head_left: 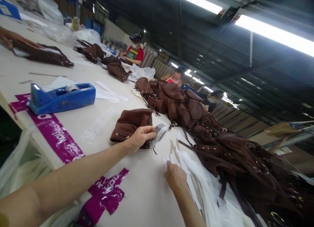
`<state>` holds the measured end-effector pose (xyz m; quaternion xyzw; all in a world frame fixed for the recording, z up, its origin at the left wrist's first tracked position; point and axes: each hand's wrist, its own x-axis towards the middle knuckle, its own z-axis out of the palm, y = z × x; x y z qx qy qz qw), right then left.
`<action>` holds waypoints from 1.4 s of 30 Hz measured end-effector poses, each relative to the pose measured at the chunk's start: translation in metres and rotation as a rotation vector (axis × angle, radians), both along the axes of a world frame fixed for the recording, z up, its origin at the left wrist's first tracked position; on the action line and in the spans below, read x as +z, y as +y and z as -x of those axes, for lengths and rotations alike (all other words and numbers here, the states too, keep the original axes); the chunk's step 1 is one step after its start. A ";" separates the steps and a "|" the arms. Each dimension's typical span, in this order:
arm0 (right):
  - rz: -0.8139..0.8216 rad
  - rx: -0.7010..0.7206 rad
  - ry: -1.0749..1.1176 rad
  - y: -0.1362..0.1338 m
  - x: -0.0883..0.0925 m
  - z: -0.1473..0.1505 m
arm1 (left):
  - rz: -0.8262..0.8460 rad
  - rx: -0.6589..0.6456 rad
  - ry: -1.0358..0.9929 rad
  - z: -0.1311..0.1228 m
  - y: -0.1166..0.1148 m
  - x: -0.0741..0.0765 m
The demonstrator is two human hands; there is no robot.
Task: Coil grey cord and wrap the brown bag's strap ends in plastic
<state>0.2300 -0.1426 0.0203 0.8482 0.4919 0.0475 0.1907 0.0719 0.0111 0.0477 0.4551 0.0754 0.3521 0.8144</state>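
My left hand [141, 138] pinches a small grey, shiny, curved piece [159, 134] between thumb and fingers; it looks like clear film or a tape roll, and I cannot tell which. Just behind that hand a brown leather drawstring bag [131, 120] with brass eyelets lies on the table. Lower right, my right hand [176, 176] has its fingers closed on the ends of white paper strips [174, 159]. More strips fan out under and beside its wrist.
A blue tape dispenser [62, 97] stands at left on purple printed tape [57, 135]. A long heap of brown bags [171, 99] runs down the right side. White sheets [108, 91] lie mid-table. Co-workers [134, 51] sit farther back. Another person's hand [19, 38] touches a bag at far left.
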 end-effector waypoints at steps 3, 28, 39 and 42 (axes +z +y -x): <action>-0.015 -0.024 -0.010 0.001 -0.006 0.008 | 0.026 -0.014 -0.005 0.001 0.001 -0.001; -0.283 -0.035 0.136 -0.023 -0.020 -0.003 | 0.033 -0.057 -0.038 0.004 0.002 0.001; -0.840 -0.153 1.073 -0.055 0.012 -0.002 | -0.072 -0.145 0.072 -0.002 -0.014 -0.005; -0.941 -0.192 1.354 -0.051 0.021 0.023 | -0.054 -0.184 0.068 -0.004 -0.018 -0.009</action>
